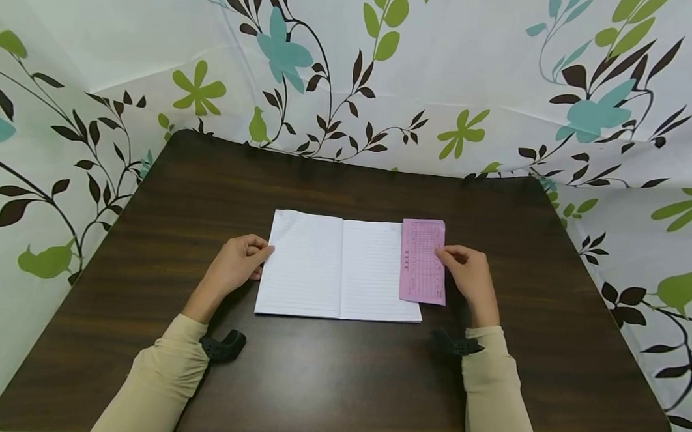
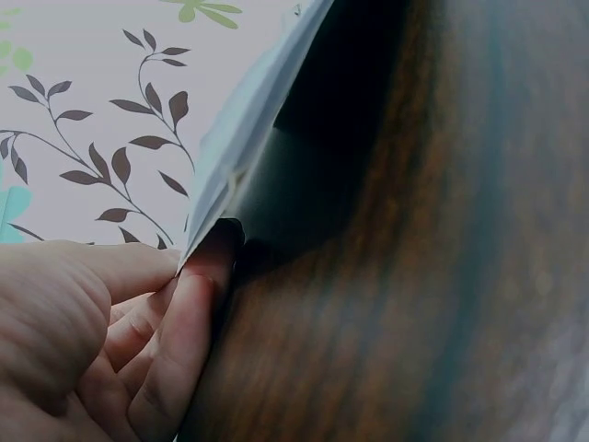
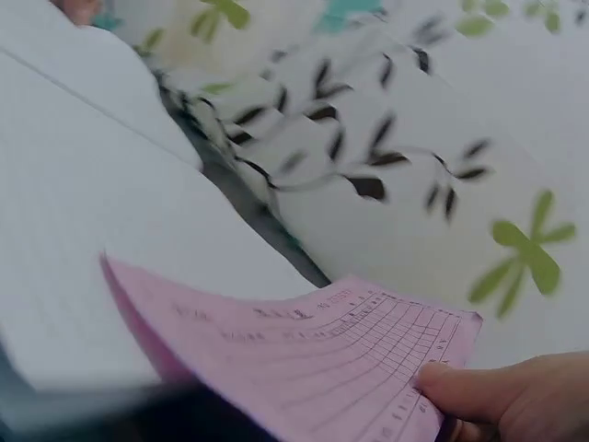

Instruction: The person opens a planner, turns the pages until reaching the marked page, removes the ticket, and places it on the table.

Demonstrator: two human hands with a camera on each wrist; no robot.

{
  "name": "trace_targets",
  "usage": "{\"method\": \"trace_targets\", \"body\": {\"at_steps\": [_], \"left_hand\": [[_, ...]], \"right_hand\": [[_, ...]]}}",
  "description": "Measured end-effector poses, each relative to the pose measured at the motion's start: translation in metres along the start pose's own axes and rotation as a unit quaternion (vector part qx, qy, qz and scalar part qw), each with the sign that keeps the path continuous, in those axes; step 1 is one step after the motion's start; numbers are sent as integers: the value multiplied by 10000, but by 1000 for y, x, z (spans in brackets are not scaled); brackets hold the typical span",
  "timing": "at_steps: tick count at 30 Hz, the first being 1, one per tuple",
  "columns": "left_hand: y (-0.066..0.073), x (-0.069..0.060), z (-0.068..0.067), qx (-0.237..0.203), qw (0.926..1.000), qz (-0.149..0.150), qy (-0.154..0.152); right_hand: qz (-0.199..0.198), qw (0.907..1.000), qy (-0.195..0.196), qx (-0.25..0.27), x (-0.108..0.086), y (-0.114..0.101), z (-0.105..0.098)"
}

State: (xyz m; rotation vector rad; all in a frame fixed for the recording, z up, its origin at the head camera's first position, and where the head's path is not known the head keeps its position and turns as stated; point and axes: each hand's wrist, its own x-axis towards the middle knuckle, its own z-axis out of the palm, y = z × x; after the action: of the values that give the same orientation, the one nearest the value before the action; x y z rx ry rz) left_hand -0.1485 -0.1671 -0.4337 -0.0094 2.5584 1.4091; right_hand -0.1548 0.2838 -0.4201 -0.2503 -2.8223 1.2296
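An open notebook (image 1: pixel 302 266) with white lined pages lies on the dark wooden table. My left hand (image 1: pixel 239 257) pinches its left edge between thumb and fingers; in the left wrist view that edge (image 2: pixel 239 157) is lifted a little off the wood. A pink printed slip (image 1: pixel 422 262) overlaps the right page. By its right edge, my right hand (image 1: pixel 466 274) pinches the slip, thumb on top. Seen from the right wrist, the slip (image 3: pixel 313 350) bends and stands partly off the page.
The brown table (image 1: pixel 337 379) reaches well past the notebook on every side. Behind it hangs a white curtain (image 1: pixel 477 66) printed with leaves and birds. Black wrist straps (image 1: pixel 223 346) sit over both tan sleeves (image 1: pixel 158 376).
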Motion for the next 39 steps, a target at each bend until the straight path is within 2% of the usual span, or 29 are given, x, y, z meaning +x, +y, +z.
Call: {"method": "trace_targets", "body": {"at_steps": [5, 11, 17, 30, 32, 34, 37, 39], "left_hand": [[1, 0, 0, 32, 10000, 15, 7], [2, 0, -1, 6, 10000, -4, -3], [3, -1, -2, 48, 10000, 19, -11], [2, 0, 1, -22, 10000, 14, -45], [2, 0, 2, -7, 10000, 18, -54], [2, 0, 2, 5, 10000, 14, -69], [1, 0, 1, 9, 10000, -20, -52], [1, 0, 1, -7, 10000, -50, -34]], "right_hand": [[208, 9992, 100, -315, 2, 14, -21], [383, 9967, 298, -644, 4, 26, -33], [440, 9925, 604, -966, 2, 31, -36], [922, 9861, 632, -1227, -2, 32, -35], [827, 9862, 652, -1274, -3, 32, -35], [545, 9884, 693, -1235, -3, 30, -34], [-284, 9931, 611, -964, 0, 23, -28], [-906, 9920, 316, -826, 3, 17, -19]]}}
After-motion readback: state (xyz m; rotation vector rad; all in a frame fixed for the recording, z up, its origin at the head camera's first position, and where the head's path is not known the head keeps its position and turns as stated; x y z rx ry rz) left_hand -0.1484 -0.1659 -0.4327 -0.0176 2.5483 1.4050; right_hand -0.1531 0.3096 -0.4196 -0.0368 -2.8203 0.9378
